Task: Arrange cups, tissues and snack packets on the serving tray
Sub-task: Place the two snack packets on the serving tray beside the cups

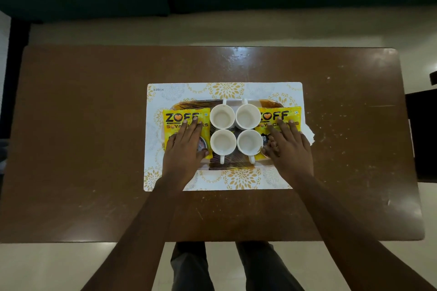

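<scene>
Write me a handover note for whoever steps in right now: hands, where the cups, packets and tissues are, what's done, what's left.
Left hand: flat, palm down on the left snack packet, not gripping.
Right hand: flat on the right snack packet, not gripping.
Four white cups: empty, two by two in the middle of the serving tray, far handles pointing away, near handles toward the person.
Packets flank the cups at the tray's ends.
Tissue: a white corner sticks out under the right packet, past the tray's edge. None visible on the left.
Tray sits on a patterned placemat.
Done: cups and packets placed.
Left: probably tuck in the tissue, lift hands.
</scene>
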